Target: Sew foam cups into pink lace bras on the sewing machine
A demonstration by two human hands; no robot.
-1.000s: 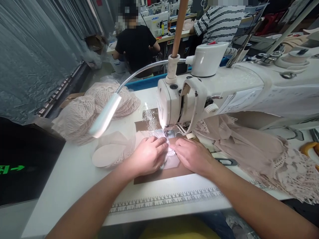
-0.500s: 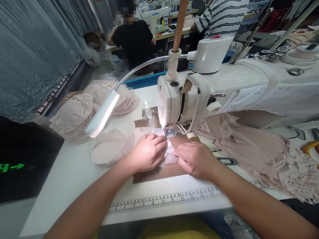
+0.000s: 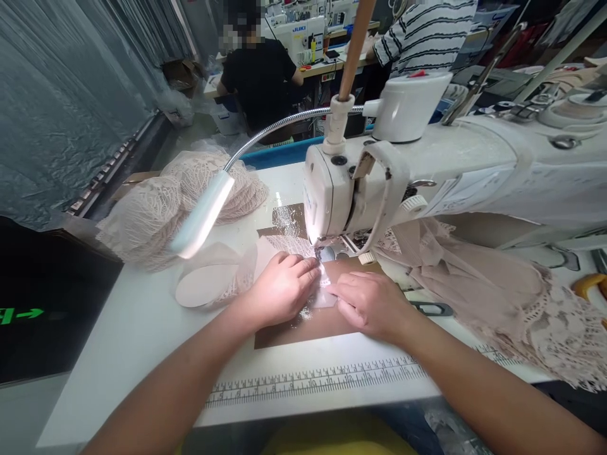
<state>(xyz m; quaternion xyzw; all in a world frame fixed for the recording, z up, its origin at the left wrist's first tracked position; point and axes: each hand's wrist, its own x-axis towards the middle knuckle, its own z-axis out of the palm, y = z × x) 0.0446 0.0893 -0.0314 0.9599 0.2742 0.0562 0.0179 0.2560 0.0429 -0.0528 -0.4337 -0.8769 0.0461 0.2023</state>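
A pale lace piece (image 3: 324,292) lies on the brown plate (image 3: 289,335) under the needle of a white sewing machine (image 3: 450,170). My left hand (image 3: 282,289) rests on the lace with its fingers curled and pressed down, fingertips close to the presser foot (image 3: 326,254). My right hand (image 3: 370,300) presses the lace from the right, fingers closed together and pinching its edge. The two hands almost touch in front of the needle. More of the lace and a padded cup (image 3: 208,284) trail off to the left of my left hand.
A heap of pink lace cups (image 3: 156,208) sits at the back left under a gooseneck lamp (image 3: 203,212). Beige lace fabric (image 3: 497,297) is piled right of the needle. A printed ruler (image 3: 322,379) runs along the table's front edge. Two people work at machines behind.
The lace has fed a little further under the presser foot. Both hands have crept slightly towards the needle, and the view has shifted a little.
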